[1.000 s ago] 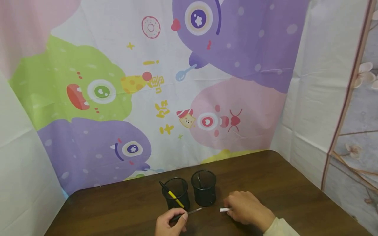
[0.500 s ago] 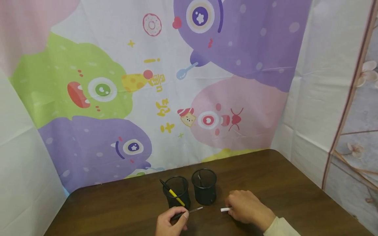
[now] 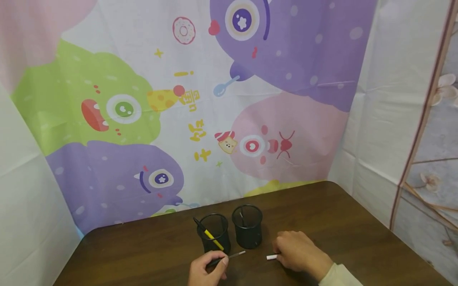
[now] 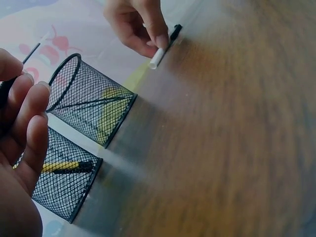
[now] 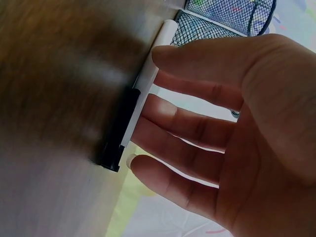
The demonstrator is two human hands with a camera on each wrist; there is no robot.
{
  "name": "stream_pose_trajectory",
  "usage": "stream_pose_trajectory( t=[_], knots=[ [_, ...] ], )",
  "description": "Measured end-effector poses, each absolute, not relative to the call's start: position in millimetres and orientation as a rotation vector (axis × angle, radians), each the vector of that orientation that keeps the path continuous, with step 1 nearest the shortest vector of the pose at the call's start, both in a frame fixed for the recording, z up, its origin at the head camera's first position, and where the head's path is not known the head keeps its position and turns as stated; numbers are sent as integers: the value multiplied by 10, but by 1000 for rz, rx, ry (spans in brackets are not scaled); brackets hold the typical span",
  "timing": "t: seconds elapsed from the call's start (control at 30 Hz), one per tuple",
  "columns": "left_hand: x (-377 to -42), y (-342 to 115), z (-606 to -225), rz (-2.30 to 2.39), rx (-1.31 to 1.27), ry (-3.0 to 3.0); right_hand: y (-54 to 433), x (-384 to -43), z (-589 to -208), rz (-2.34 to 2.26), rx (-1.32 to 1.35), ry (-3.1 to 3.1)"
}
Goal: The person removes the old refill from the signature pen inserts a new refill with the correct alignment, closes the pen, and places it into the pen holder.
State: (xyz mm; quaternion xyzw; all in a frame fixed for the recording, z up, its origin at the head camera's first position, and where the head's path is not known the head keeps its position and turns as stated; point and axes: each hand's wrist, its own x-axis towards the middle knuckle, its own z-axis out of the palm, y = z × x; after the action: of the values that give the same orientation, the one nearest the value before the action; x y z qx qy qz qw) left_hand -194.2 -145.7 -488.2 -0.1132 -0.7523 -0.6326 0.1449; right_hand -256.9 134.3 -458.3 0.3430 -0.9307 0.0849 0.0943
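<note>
My left hand (image 3: 208, 268) pinches a slim dark-handled stick (image 3: 236, 254) with a thin grey shaft and pale tip, pointing right; its exact kind I cannot tell. In the right wrist view, my right hand (image 5: 192, 118) pinches a white pen (image 5: 150, 71) with a black clip-like part and end (image 5: 118, 133), thumb on one side and fingers on the other. This pen lies along the table surface, its white end pointing toward the cups. The left wrist view also shows the right hand (image 4: 140, 27) above that pen.
Two black mesh pen cups stand side by side behind the hands. The left cup (image 3: 222, 234) has a yellow-and-black pen (image 3: 214, 240) leaning in it; the right cup (image 3: 249, 238) contains a thin dark stick (image 3: 241, 217). A printed curtain (image 3: 200, 178) hangs behind the brown table (image 3: 143, 246).
The white end of the pen in my right hand has dipped slightly toward me. My left hand and its stick stay about the same; the whole head view has shifted a little.
</note>
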Motion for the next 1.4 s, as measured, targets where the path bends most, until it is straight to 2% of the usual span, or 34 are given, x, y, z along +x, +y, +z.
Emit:
stream_pose_trajectory(
  t=[0.6, 1.4],
  knots=[
    [-1951, -1464, -4902, -1831, -341, -2174, 1280, -2546, -4520, 219, 1030, -2676],
    [-1950, -1455, -4880, -1831, -358, -2263, 1094, -2462, -4380, 532, 1151, -2495]
  ],
)
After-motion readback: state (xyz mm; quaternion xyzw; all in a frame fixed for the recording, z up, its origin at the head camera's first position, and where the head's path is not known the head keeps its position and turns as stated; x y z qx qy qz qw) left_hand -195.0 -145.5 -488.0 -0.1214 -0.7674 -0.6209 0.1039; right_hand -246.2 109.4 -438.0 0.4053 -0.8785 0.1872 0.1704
